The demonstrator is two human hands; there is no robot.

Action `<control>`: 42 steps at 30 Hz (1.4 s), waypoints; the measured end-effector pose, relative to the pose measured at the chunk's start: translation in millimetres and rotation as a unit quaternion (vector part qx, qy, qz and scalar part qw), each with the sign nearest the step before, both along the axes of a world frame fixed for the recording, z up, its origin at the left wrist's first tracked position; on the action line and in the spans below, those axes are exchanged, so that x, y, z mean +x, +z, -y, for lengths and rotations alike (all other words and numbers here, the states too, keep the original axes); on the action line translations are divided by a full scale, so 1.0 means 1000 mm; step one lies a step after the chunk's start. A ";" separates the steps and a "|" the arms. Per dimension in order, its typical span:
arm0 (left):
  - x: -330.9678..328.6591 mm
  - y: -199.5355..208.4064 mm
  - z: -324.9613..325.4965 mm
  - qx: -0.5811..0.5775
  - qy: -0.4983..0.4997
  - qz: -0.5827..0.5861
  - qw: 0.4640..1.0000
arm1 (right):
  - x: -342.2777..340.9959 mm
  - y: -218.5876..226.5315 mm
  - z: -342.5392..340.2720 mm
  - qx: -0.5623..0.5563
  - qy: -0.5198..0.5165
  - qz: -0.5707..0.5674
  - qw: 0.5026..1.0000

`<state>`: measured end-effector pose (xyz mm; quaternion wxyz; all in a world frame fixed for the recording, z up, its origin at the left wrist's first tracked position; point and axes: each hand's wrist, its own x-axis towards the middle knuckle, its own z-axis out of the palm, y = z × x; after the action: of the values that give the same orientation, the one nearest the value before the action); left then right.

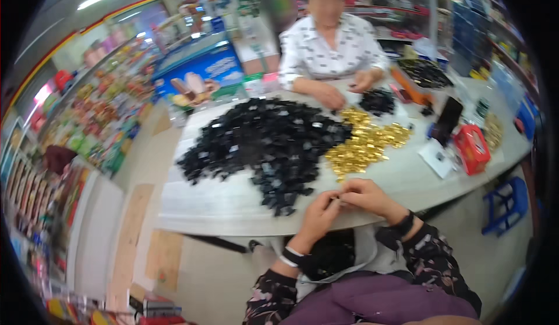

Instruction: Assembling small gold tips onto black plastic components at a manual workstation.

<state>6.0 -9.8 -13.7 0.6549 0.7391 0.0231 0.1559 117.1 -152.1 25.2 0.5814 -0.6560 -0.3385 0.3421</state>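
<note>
My left hand (319, 213) and my right hand (368, 197) meet above the table's near edge, fingertips pinched together. A small dark piece (335, 200) shows between the left fingers; what the right fingertips grip is too small to make out. Just beyond my hands lies a spread of shiny gold pieces (364, 144). To its left spreads a large heap of small, flat, glossy black pieces (262, 136). On my lap, below the hands, a dark mass (333, 258) sits within pale grey material; its contents are blurred.
Across the white table (204, 208) sits another person (332, 45), hands near a smaller black pile (377, 101). To the right are an orange box (410, 86), a dark phone-like object (448, 118), a red packet (471, 149) and a blue stool (506, 205). Stocked shelves (96, 104) line the left.
</note>
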 end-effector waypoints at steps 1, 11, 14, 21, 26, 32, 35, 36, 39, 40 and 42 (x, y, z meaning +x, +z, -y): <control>0.003 -0.006 0.001 0.017 -0.013 0.027 0.999 | -0.003 -0.001 0.006 0.014 0.012 0.004 1.000; -0.004 0.002 0.001 0.050 -0.010 0.002 0.999 | 0.004 -0.009 0.008 -0.051 -0.040 -0.013 0.998; 0.001 -0.005 -0.003 0.203 0.039 0.071 0.976 | 0.004 -0.013 0.004 -0.039 -0.024 0.039 0.998; 0.005 0.000 -0.005 0.137 0.009 0.073 0.988 | 0.010 -0.002 0.003 -0.040 0.023 -0.080 0.996; -0.001 0.003 0.001 0.023 0.012 0.039 0.999 | 0.006 0.000 0.008 -0.013 0.010 -0.104 0.994; -0.001 0.006 0.002 -0.133 -0.003 -0.020 0.991 | 0.019 -0.010 0.008 -0.014 -0.090 -0.022 0.996; -0.001 0.009 -0.001 -0.139 -0.002 -0.023 0.990 | 0.024 -0.012 -0.002 -0.060 -0.111 0.127 0.984; 0.000 0.010 -0.002 -0.143 -0.001 -0.025 0.989 | 0.024 -0.013 -0.008 -0.063 -0.118 0.240 0.962; 0.001 0.012 -0.005 -0.153 -0.004 -0.020 0.988 | 0.025 -0.017 -0.018 -0.068 -0.124 0.453 0.880; 0.001 0.012 -0.006 -0.157 -0.005 -0.017 0.987 | 0.026 -0.019 -0.018 -0.068 -0.119 0.468 0.873; 0.001 0.011 -0.006 -0.163 -0.003 -0.017 0.986 | 0.028 -0.020 -0.019 -0.067 -0.108 0.499 0.857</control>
<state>6.5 -3.4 -2.6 0.7667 0.6249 0.0570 0.1356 145.5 -132.8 4.9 0.3226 -0.8085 -0.4865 -0.0740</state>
